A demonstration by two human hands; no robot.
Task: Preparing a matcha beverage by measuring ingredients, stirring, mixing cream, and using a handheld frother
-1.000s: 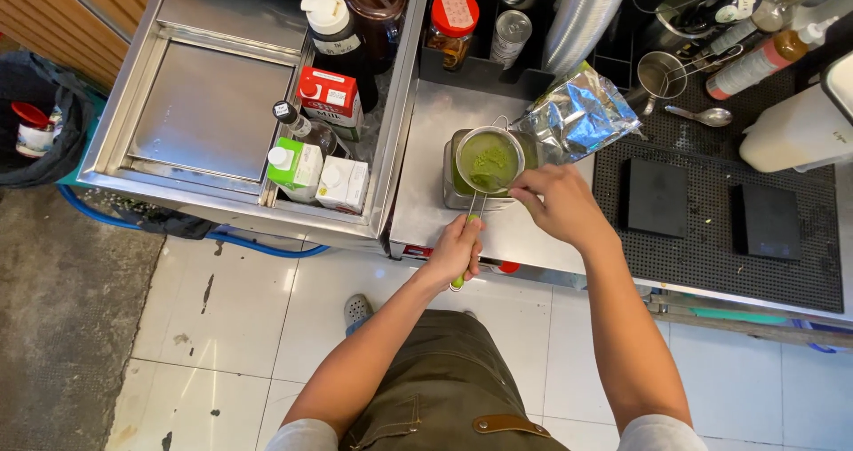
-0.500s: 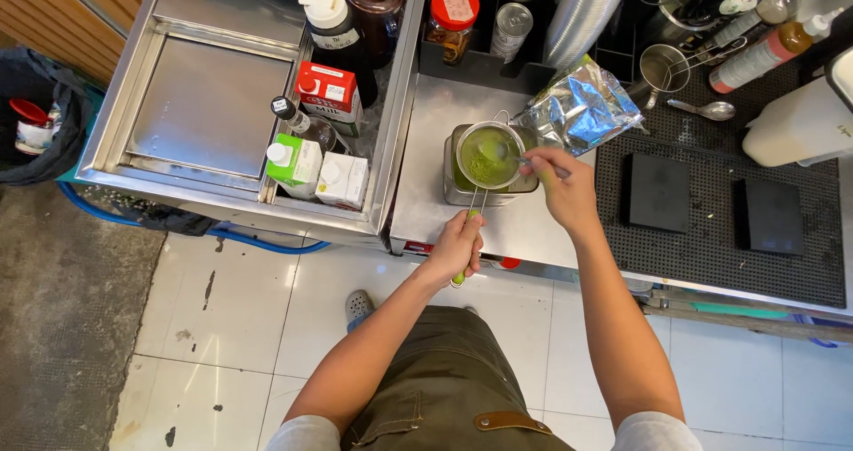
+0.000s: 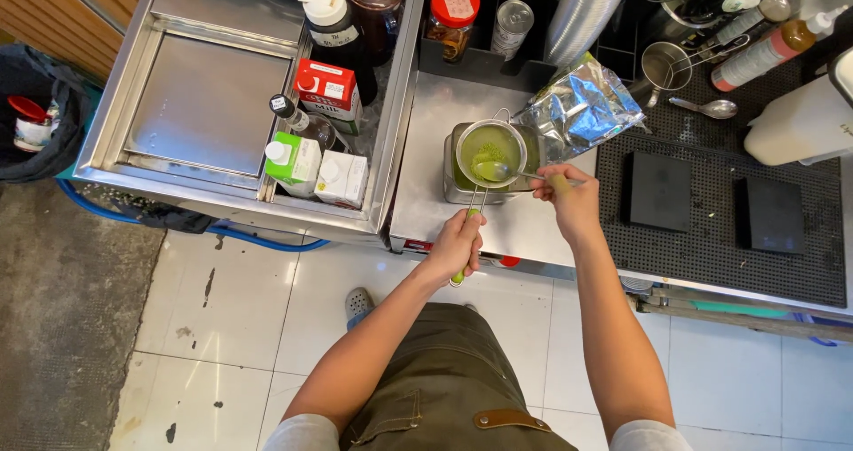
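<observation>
Sieve (image 3: 490, 151): green powder inside, over cup (image 3: 462, 184)
Left hand (image 3: 457, 245): gripping sieve handle, 6 o'clock
Right hand (image 3: 569, 200): gripping spoon (image 3: 494, 172), 3 o'clock
Bag (image 3: 579, 106): foil, 1 o'clock

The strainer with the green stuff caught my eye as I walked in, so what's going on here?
A person at a steel counter holds a small mesh strainer by its handle with the left hand, over a container. The right hand holds a spoon inside the strainer, on green powder. An open foil bag lies just beside it.
</observation>
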